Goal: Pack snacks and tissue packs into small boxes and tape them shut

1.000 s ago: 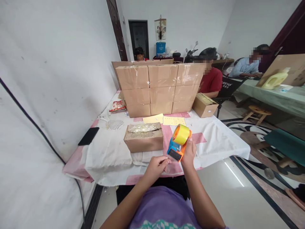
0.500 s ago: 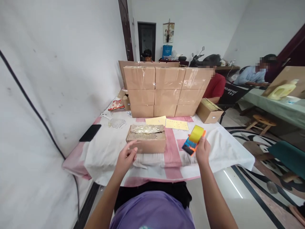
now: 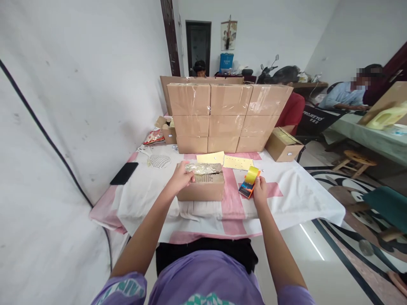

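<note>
A small open cardboard box (image 3: 203, 190) sits on the white and pink tablecloth (image 3: 286, 199) in front of me, with a clear plastic packet (image 3: 203, 168) lying in its top. My left hand (image 3: 180, 178) grips the box's upper left corner, fingers curled over the edge. To the right of the box, my right hand (image 3: 260, 187) is closed on an orange and blue tape dispenser (image 3: 249, 183) with a yellow roll, held low at the cloth.
Sealed cardboard boxes (image 3: 229, 116) are stacked in a wall at the table's far side, another box (image 3: 282, 145) to their right. Two yellow sheets (image 3: 224, 160), a black phone (image 3: 124, 173), a mesh strainer (image 3: 160, 160) and a snack bag (image 3: 153, 137) lie about. People sit behind.
My left hand left the tape end and reached forward to grip the box's corner. My right hand carried the dispenser down and away to the right of the box.
</note>
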Demonstrator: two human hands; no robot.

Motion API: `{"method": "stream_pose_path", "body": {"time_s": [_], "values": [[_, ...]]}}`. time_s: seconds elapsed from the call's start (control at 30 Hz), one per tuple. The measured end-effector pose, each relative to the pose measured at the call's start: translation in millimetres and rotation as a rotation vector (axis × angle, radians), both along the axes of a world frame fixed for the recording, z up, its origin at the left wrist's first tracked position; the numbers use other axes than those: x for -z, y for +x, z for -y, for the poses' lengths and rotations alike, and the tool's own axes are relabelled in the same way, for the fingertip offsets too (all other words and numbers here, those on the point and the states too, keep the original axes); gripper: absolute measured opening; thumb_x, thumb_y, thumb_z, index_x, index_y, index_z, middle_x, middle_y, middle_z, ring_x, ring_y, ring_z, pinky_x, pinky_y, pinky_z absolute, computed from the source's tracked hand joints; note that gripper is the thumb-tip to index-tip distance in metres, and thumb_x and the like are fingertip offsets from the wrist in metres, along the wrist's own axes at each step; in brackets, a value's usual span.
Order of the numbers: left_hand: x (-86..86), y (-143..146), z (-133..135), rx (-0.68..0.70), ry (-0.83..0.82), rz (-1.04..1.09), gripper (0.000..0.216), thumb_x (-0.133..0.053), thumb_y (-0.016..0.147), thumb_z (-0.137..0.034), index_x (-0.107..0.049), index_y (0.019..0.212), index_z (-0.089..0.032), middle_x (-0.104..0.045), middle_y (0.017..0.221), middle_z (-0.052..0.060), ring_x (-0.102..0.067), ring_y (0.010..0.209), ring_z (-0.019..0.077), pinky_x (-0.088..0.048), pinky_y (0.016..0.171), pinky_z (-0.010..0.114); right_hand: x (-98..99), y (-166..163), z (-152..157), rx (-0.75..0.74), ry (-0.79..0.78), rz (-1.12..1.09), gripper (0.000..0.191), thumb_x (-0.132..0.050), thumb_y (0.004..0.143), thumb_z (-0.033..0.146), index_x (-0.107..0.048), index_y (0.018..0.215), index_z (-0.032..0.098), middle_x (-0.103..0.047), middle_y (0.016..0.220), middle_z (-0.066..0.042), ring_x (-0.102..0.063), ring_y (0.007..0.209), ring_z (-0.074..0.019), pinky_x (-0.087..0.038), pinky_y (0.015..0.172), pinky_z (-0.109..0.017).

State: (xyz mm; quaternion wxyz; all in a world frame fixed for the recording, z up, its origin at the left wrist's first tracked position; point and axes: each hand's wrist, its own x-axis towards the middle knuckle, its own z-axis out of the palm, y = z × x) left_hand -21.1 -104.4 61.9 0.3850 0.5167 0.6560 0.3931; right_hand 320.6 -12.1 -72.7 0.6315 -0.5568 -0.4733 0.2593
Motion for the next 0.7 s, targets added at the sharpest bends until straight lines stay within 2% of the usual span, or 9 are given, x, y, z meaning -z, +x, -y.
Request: {"method": "stream_pose_path", "body": {"time_s": [0.1, 0.17, 0.2, 0.27, 0.37, 0.47, 0.53, 0.6, 0.7], "values": [[-0.1, 0, -8, 0.039, -0.063, -0.096, 0.053, -0.049, 0.092, -0.025, -0.035, 0.142, -0.015, -0.059, 0.058, -0.005, -0.046, 0.040, 0.0123, -0.033, 0.044, 0.023, -8.7, -6, 9, 0.221, 0.119, 0.007, 0.045, -0.053, 0.089, 0.051, -0.051, 0.119, 0.017, -0.056, 0.108, -0.009, -0.056, 0.103, -0.0233, -0.044, 0.097, -0.042], [0.3, 0, -11, 0.049, -0.086, -0.182, 0.052, -0.052, 0.090, -0.025, -0.039, 0.140, -0.015, -0.062, 0.058, -0.004, -0.049, 0.041, 0.0143, -0.034, 0.045, 0.024, -20.6, -17, 21, 0.333, 0.243, 0.057, 0.039, -0.053, 0.090, 0.042, -0.049, 0.121, 0.017, -0.052, 0.110, -0.009, -0.053, 0.106, -0.0241, -0.041, 0.102, -0.044], [0.0, 1, -13, 0.050, -0.092, -0.228, 0.052, -0.053, 0.089, -0.025, -0.041, 0.138, -0.016, -0.063, 0.058, -0.003, -0.051, 0.042, 0.0151, -0.035, 0.046, 0.025, -28.6, -26, 27, 0.340, 0.306, 0.092, 0.036, -0.053, 0.091, 0.039, -0.049, 0.119, 0.018, -0.052, 0.109, -0.009, -0.053, 0.105, -0.0244, -0.042, 0.101, -0.044], [-2.0, 3, -15, 0.056, -0.104, -0.326, 0.048, -0.055, 0.087, -0.024, -0.046, 0.133, -0.017, -0.065, 0.060, -0.002, -0.055, 0.045, 0.0166, -0.036, 0.049, 0.026, -47.9, -49, 39, 0.237, 0.410, 0.176, 0.028, -0.052, 0.091, 0.036, -0.052, 0.114, 0.019, -0.054, 0.106, -0.008, -0.055, 0.104, -0.0252, -0.043, 0.100, -0.045], [-8.1, 7, -19, 0.077, -0.141, -0.488, 0.041, -0.060, 0.082, -0.025, -0.054, 0.122, -0.019, -0.068, 0.062, 0.001, -0.060, 0.049, 0.0201, -0.039, 0.054, 0.029, -78.6, -94, 47, -0.083, 0.498, 0.394, 0.021, -0.053, 0.092, 0.032, -0.058, 0.110, 0.022, -0.061, 0.109, -0.009, -0.057, 0.109, -0.0275, -0.041, 0.102, -0.048], [-14.9, 10, -21, 0.058, -0.163, -0.659, 0.042, -0.068, 0.076, -0.028, -0.058, 0.117, -0.020, -0.073, 0.075, 0.008, -0.070, 0.072, 0.0287, -0.044, 0.066, 0.033, -95.2, -130, 41, -0.384, 0.433, 0.645, 0.036, -0.063, 0.085, 0.032, -0.062, 0.120, 0.024, -0.061, 0.129, -0.011, -0.050, 0.127, -0.0327, -0.035, 0.109, -0.053], [-18.5, 12, -20, 0.020, -0.160, -0.754, 0.045, -0.070, 0.076, -0.031, -0.059, 0.118, -0.020, -0.075, 0.093, 0.015, -0.070, 0.095, 0.0348, -0.046, 0.077, 0.037, -93.6, -144, 32, -0.502, 0.349, 0.686, 0.045, -0.067, 0.080, 0.029, -0.062, 0.124, 0.022, -0.059, 0.135, -0.014, -0.047, 0.131, -0.0342, -0.036, 0.110, -0.053], [-20.4, 13, -15, -0.026, -0.160, -0.821, 0.049, -0.070, 0.079, -0.036, -0.057, 0.123, -0.019, -0.073, 0.109, 0.020, -0.066, 0.109, 0.0385, -0.047, 0.084, 0.041, -85.3, -148, 23, -0.554, 0.290, 0.633, 0.043, -0.065, 0.078, 0.024, -0.063, 0.121, 0.019, -0.062, 0.130, -0.014, -0.052, 0.127, -0.0322, -0.041, 0.108, -0.050], [-16.4, 13, -2, -0.114, -0.178, -0.879, 0.058, -0.067, 0.082, -0.052, -0.056, 0.128, -0.019, -0.071, 0.114, 0.021, -0.066, 0.109, 0.0398, -0.048, 0.086, 0.044, -72.4, -147, 16, -0.539, 0.274, 0.544, 0.037, -0.060, 0.076, 0.017, -0.065, 0.113, 0.020, -0.066, 0.123, -0.013, -0.057, 0.123, -0.0289, -0.044, 0.108, -0.047]]}}
